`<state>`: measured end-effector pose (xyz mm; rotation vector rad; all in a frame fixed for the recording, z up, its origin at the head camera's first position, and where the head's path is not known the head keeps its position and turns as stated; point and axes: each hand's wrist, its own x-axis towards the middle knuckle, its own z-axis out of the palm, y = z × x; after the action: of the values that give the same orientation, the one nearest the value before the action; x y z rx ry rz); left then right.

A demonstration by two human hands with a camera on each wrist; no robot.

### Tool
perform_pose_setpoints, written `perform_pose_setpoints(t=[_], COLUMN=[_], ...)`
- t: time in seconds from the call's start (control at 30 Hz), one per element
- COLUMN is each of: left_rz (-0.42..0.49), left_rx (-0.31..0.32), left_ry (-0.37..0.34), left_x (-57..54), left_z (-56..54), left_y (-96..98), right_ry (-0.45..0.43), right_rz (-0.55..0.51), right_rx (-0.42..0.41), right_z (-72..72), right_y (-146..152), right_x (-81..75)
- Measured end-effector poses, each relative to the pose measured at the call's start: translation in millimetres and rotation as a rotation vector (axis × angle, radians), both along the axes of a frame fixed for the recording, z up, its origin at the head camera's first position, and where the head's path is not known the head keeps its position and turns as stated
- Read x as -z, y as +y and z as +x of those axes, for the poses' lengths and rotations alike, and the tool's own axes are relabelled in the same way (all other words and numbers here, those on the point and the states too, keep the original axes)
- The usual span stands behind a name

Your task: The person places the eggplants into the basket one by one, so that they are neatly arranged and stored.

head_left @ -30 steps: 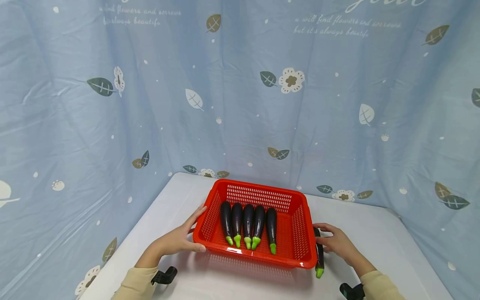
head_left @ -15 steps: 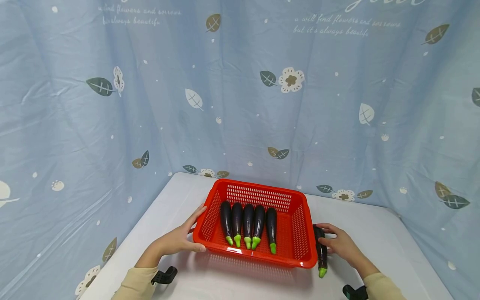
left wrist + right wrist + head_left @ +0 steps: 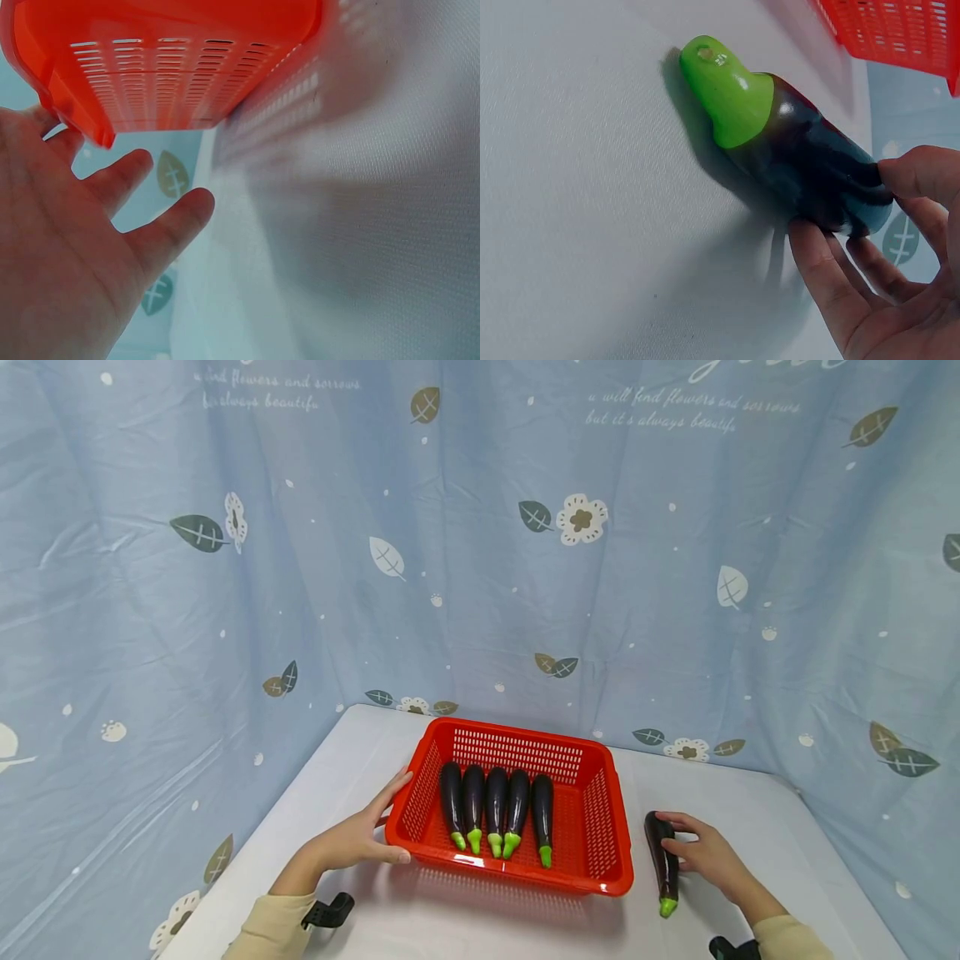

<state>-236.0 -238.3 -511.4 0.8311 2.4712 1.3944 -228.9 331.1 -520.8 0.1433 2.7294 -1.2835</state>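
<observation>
A red plastic basket point(image 3: 600, 777) stands on the white table. Inside it lie several dark purple eggplants point(image 3: 497, 802) in a row, green stem ends toward the front. My left hand point(image 3: 352, 837) is at the basket's left end with fingers spread; in the left wrist view its fingers point(image 3: 120, 180) are extended, the upper ones at the rim. To the right of the basket, my right hand point(image 3: 705, 852) holds another eggplant point(image 3: 664, 868) between thumb and fingers. Seen from the right wrist, this eggplant's green end point(image 3: 731, 94) points away from the hand, close over the table.
A blue curtain point(image 3: 480, 568) printed with leaves and flowers hangs behind and beside the table point(image 3: 420, 927). Black camera mounts point(image 3: 330, 912) sit at both wrists, below the beige sleeves. A strip of tabletop separates the basket from the right-hand eggplant.
My right hand has moved right with the eggplant, from against the basket's right side to a short distance away. My left hand and the basket have stayed in place.
</observation>
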Motion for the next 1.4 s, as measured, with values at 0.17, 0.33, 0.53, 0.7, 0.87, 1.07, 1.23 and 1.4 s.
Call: perform_pose_setpoints(t=[0.17,0.33,0.53,0.7,0.87,1.07,1.23,1.4], left_rz=[-0.004,-0.010,-0.005,-0.016,-0.023,-0.013,-0.005,-0.002], left_rx=[-0.002,-0.009,-0.008,-0.019,-0.026,-0.020,-0.011,-0.007], left_ry=[-0.002,-0.005,-0.008,-0.010,-0.018,-0.016,-0.010,-0.009], left_x=[0.4,1.6,0.4,-0.2,0.4,0.0,1.7,1.9], left_z=[-0.5,-1.1,-0.7,-1.1,-1.1,-0.2,-1.3,-2.1], left_y=[-0.6,-0.9,-0.5,0.5,0.9,0.8,-0.6,-1.4], right_ry=[-0.005,-0.016,-0.014,-0.010,-0.002,0.004,0.009,0.013], right_rz=[-0.010,-0.022,-0.033,-0.015,-0.003,0.020,0.025,0.014], right_rx=[0.001,-0.004,-0.010,0.007,0.019,0.031,0.034,0.034], right_z=[-1.0,-1.3,-0.2,-0.1,0.1,0.2,-0.2,-0.4], right_y=[3,4,3,1,0,0,2,2], right_x=[2.4,3.4,1.4,4.0,5.5,2.0,-2.1,-9.0])
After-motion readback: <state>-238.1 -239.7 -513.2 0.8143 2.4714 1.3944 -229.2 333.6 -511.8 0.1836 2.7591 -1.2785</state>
